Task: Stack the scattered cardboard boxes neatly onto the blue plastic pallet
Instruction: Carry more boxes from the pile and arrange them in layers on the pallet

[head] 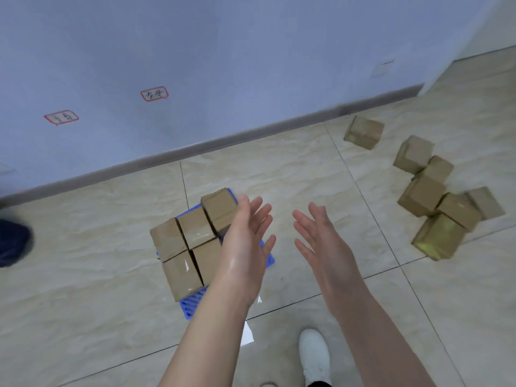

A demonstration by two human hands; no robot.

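Note:
A blue plastic pallet [192, 304] lies on the tiled floor, mostly covered by several taped cardboard boxes [183, 241] packed side by side. My left hand [250, 233] hovers open over the pallet's right part, palm facing right, and hides some of it. My right hand [318, 238] is open too, palm facing left, above bare floor to the right of the pallet. Neither hand holds anything. Several more boxes lie scattered in a loose heap [438, 202] at the right, with one box [364, 132] apart near the wall.
A blue-grey wall with a dark skirting board [223, 143] runs behind the pallet, carrying two red-framed labels [154, 94]. My white shoe [314, 356] is at the bottom. A dark object [12, 243] sits at the left edge.

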